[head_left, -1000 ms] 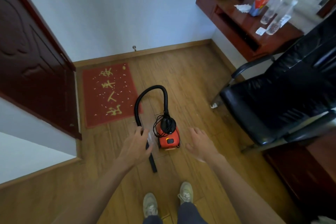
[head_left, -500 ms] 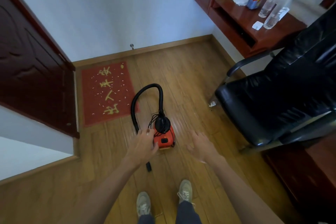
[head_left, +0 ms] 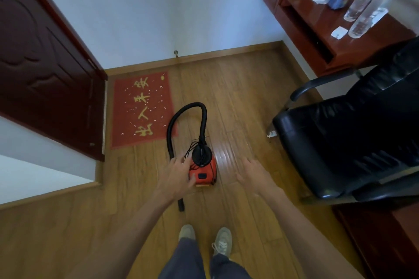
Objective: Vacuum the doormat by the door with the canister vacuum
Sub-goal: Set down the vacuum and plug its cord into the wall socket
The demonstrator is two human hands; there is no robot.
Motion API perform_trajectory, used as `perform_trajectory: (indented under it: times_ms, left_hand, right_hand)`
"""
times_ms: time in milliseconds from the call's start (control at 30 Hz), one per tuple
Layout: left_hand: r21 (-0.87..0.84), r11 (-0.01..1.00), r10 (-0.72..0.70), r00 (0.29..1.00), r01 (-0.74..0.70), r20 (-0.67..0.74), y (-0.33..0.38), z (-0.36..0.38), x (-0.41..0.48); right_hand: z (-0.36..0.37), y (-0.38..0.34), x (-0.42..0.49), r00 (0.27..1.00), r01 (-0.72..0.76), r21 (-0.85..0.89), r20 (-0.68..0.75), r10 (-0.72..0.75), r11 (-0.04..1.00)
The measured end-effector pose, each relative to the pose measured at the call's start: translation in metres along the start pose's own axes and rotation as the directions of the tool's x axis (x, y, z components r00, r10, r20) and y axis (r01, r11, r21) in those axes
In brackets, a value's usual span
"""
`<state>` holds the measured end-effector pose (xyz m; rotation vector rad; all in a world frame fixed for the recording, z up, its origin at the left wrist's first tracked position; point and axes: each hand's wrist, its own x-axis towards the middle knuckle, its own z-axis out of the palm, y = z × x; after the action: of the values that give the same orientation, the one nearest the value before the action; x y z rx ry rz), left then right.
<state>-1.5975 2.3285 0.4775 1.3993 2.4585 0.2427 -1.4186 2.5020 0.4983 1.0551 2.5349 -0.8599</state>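
Orange vacuum (head_left: 203, 176) between outstretched left hand (head_left: 178, 178) and right hand (head_left: 254, 177) — grips wide, empty.

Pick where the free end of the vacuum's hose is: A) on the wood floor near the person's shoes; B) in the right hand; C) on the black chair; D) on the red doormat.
A: the hose end lies on the wood floor just ahead of the shoes, well short of the doormat, and the right hand is open and holds nothing.

Left hand (head_left: 175, 179), right hand (head_left: 254, 176) and both forearms (head_left: 140, 217) bare; loose slate-blue trousers (head_left: 188, 263); pale grey-beige laced sneakers (head_left: 223, 241) beyond the trousers' hems.
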Motion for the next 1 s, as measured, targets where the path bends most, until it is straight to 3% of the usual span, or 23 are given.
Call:
perform_trajectory:
  times_ms: [400, 667, 1000]
  left_hand:
    - [-0.055, 0.996, -0.063, 0.996, 0.066, 0.057, -0.024, 0.013, 0.047]
    - [-0.098, 0.989, -0.104, 0.991, 0.112, 0.081, -0.057, 0.010, 0.097]
    - [-0.098, 0.988, -0.093, 0.968, 0.118, 0.233, -0.080, 0.040, 0.115]
  right_hand:
    - [-0.007, -0.006, 0.068, 0.995, 0.077, -0.010, 0.063, -0.076, 0.997]
    - [-0.018, -0.022, 0.131, 0.990, 0.047, -0.032, 0.137, -0.042, 0.998]
    - [-0.002, -0.022, 0.169, 0.973, -0.025, -0.066, 0.226, 0.039, 0.998]
